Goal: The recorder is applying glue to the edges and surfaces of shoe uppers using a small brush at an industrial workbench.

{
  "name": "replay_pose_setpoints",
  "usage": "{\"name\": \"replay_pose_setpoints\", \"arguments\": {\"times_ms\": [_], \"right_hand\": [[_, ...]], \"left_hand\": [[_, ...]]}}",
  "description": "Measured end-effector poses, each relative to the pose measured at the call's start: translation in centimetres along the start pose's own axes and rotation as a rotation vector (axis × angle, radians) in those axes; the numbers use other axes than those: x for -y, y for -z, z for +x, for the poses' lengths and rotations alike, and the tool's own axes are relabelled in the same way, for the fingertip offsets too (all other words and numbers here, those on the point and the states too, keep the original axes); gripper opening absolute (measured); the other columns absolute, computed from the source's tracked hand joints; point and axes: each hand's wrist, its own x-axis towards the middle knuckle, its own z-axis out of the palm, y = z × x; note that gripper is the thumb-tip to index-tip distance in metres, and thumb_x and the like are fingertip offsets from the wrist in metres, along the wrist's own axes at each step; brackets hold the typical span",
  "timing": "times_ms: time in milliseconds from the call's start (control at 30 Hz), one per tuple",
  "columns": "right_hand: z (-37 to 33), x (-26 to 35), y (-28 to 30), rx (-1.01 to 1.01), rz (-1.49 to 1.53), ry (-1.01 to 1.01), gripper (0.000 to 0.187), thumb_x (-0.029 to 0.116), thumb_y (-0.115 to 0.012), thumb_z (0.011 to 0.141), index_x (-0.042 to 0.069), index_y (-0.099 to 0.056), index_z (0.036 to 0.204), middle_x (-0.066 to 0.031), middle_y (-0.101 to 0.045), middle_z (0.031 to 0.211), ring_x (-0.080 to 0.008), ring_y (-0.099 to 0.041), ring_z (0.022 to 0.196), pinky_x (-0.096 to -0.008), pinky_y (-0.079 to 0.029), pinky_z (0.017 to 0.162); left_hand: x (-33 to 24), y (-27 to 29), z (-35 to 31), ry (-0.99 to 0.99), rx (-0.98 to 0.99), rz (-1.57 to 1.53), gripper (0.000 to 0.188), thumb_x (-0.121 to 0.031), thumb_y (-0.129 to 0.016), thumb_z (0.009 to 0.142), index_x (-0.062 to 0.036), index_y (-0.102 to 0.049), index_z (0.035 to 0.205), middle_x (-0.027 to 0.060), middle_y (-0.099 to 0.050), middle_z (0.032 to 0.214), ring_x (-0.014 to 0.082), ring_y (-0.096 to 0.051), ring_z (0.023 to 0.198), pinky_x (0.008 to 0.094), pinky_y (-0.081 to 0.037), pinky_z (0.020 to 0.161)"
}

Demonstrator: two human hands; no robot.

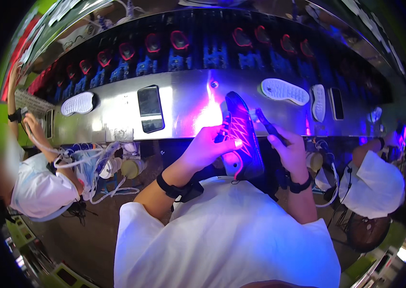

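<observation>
My left hand (206,148) grips a dark shoe upper (250,152) near the table's front edge, its thumb lying across the side. The upper stands tilted with its toe pointing away from me; zigzag lines glow pink on it under violet light. In my right hand (288,148) is a dark-handled brush (266,124), closed in the fingers just right of the shoe. The brush's pale tip is close to the shoe's side; whether it touches I cannot tell.
A metal table (183,103) carries a dark phone (150,109), a white sole (78,104) at left, and white soles (285,91) at right. Behind runs a dark rack with several red-edged shoe uppers (180,40). Co-workers sit left (44,187) and right (373,185). Hoses and pots (133,168) hang below the edge.
</observation>
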Motion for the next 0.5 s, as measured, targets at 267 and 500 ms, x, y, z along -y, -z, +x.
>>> {"name": "replay_pose_setpoints", "arguments": {"times_ms": [267, 500], "right_hand": [[-1.8, 0.0, 4.7, 0.233, 0.091, -0.110, 0.035, 0.008, -0.074, 0.091, 0.001, -0.069, 0.125, 0.0009, -0.067, 0.089, -0.0064, -0.057, 0.076, -0.0254, -0.048, 0.073], [-4.2, -0.9, 6.8, 0.160, -0.093, -0.017, 0.034, 0.010, -0.076, 0.088, 0.000, -0.071, 0.120, -0.0036, -0.069, 0.086, -0.0103, -0.061, 0.077, -0.0267, -0.048, 0.072]], "left_hand": [[-1.5, -0.2, 2.0, -0.133, -0.140, 0.207, 0.042, -0.024, -0.081, 0.085, 0.0018, -0.067, 0.115, 0.0077, -0.073, 0.104, 0.0136, -0.068, 0.095, 0.0307, -0.055, 0.088], [-2.3, -2.4, 3.9, -0.083, -0.265, 0.426, 0.036, -0.026, -0.083, 0.083, -0.0009, -0.071, 0.107, 0.0053, -0.073, 0.099, 0.0117, -0.067, 0.090, 0.0296, -0.054, 0.085]]}}
